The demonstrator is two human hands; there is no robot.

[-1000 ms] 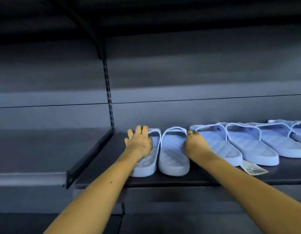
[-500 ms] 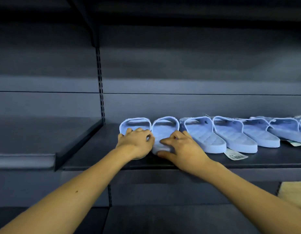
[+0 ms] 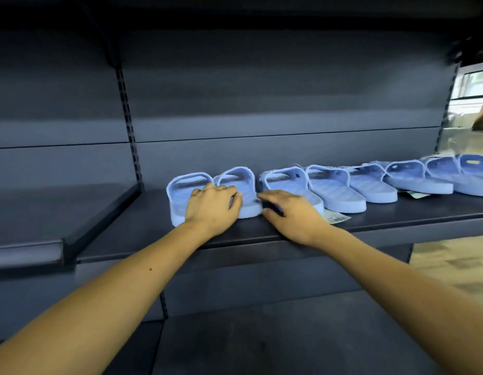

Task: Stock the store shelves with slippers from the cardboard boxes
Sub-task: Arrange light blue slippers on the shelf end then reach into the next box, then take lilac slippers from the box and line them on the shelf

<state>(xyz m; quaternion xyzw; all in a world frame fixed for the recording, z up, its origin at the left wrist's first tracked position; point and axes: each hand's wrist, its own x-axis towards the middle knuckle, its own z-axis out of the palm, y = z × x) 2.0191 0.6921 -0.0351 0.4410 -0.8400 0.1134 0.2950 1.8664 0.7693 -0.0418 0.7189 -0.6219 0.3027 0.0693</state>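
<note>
A shop: slotted display shelving, tagged slippers.

The slippers were seen moulded in matt, soft-looking plastic with quilted footbeds. The shelf and slotted upright were finished in smooth, matt, dark-painted metal. A paper tag was seen at centre right.

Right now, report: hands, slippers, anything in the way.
Left hand on leftmost pair, grip unclear. Right hand flat on shelf, fingertips at that pair's heel. Paper tag beside right wrist.
</note>
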